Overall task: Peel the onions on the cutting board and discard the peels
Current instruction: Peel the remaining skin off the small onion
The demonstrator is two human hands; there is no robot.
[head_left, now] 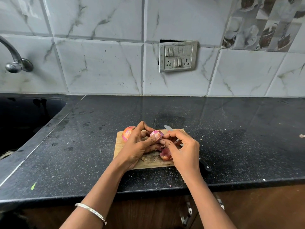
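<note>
A small purple onion [156, 134] is held above the wooden cutting board [120, 142]. My left hand [137, 146] grips it from the left, thumb on its front. My right hand [183, 149] pinches the skin at the onion's right side with thumb and fingertips. A second onion [127, 132], still in its orange-pink skin, lies at the board's far left corner, partly hidden by my left hand. Loose purple peels [165, 154] lie on the board under my hands.
A knife lies along the board's right side, blade tip [168, 128] at the far edge and black handle [204, 164] near my right wrist. The black counter [239, 129] has a sink [24, 116] at the left, a tap [14, 63] above it.
</note>
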